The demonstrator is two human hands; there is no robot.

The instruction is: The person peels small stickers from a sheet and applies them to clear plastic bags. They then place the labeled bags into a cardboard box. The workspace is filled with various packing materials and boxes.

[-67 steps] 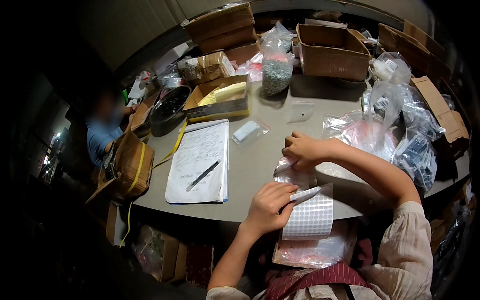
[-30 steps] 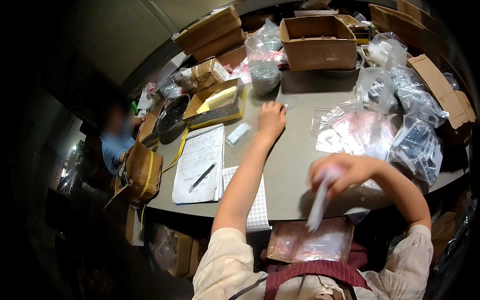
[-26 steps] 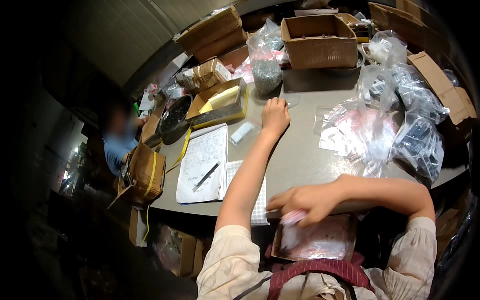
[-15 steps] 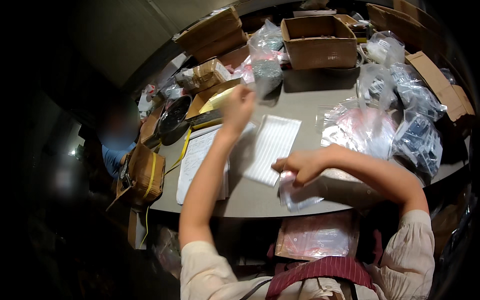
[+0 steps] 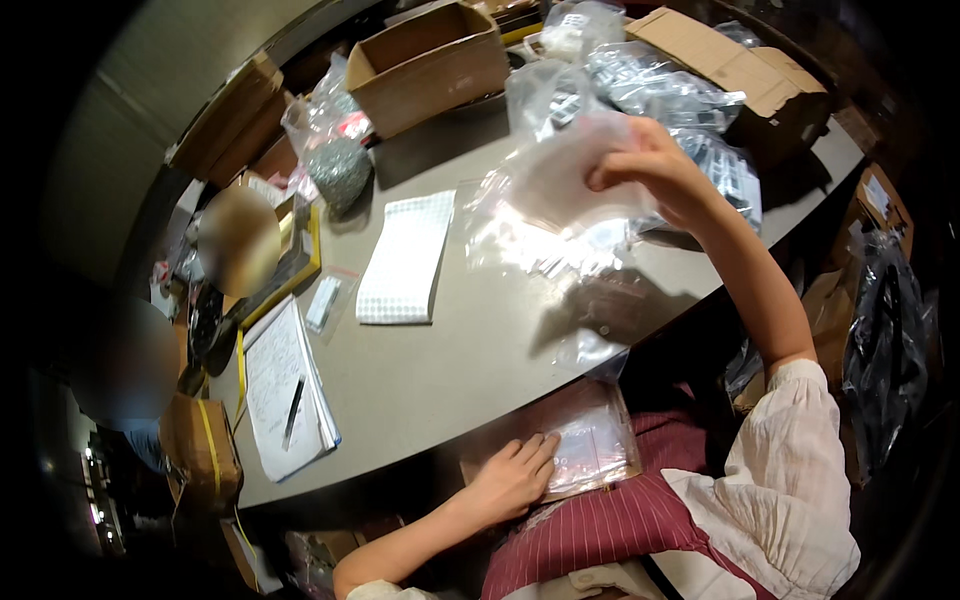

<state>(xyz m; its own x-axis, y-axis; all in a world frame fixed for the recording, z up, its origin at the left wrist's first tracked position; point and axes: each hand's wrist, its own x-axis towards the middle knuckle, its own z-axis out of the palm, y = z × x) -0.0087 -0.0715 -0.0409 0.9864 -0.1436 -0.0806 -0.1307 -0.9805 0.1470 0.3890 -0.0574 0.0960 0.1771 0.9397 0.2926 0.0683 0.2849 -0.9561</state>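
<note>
Grey round table (image 5: 430,370), white dotted label sheet (image 5: 405,258) at eleven o'clock, brown cardboard box (image 5: 430,65), clear pinkish plastic bag (image 5: 590,450), maroon pinstriped apron (image 5: 620,530), cream crinkled sleeve (image 5: 790,480)

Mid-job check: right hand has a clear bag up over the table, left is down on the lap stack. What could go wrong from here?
1. The right hand pinches the clear bag by one edge only; it could slip onto the loose bags below and get mixed in.
2. The lap stack sits past the table edge under just the left hand; it may slide off.

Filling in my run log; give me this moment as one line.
right hand: lifts clear plastic bag above table | left hand: on bag stack in lap | label sheet: flat on table
</note>
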